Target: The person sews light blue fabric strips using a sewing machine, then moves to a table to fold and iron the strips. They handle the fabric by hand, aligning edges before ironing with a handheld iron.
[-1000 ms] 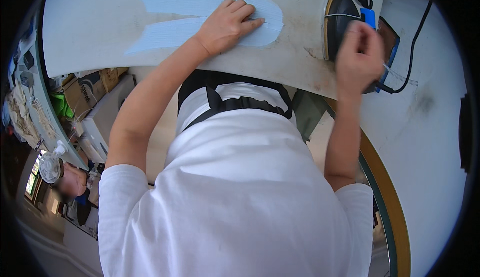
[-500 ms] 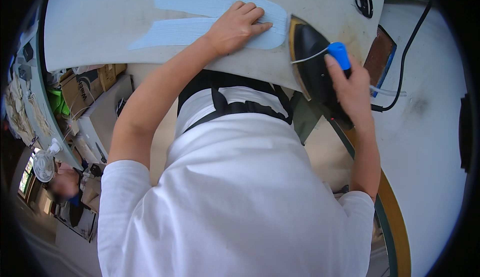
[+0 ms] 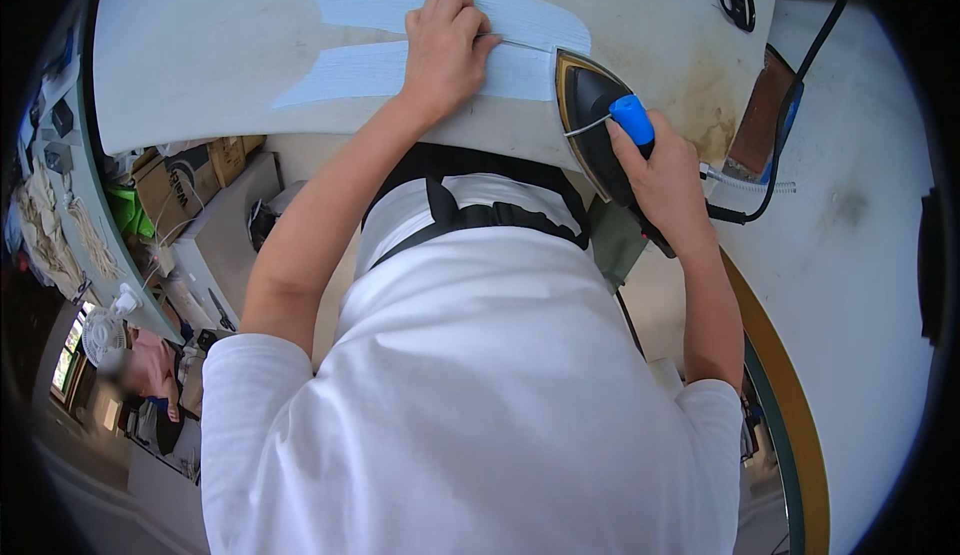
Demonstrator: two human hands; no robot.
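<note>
A light blue piece of cloth (image 3: 535, 30) with fine lines lies on the pale ironing board, its two long parts joined at the right and pointing left. My left hand (image 3: 445, 55) rests on it with the fingers curled and the thumb pressed in, pinching the cloth along the line between the two parts. My right hand (image 3: 668, 175) grips the blue-tipped handle of a black iron (image 3: 590, 95). The iron's tip covers the right end of the cloth, next to that line. What lies under my left fingers is hidden.
Black-handled scissors (image 3: 737, 0) lie at the far right of the ironing board (image 3: 200, 65). A reddish-brown pad (image 3: 755, 125) sits by its right edge, with the iron's black cord (image 3: 800, 90) running past. Boxes (image 3: 165, 195) and a person in pink (image 3: 152, 360) are at the left.
The iron has moved left, its tip now over the cloth's right end. My left hand has shifted left and its fingers have drawn together in a pinch.
</note>
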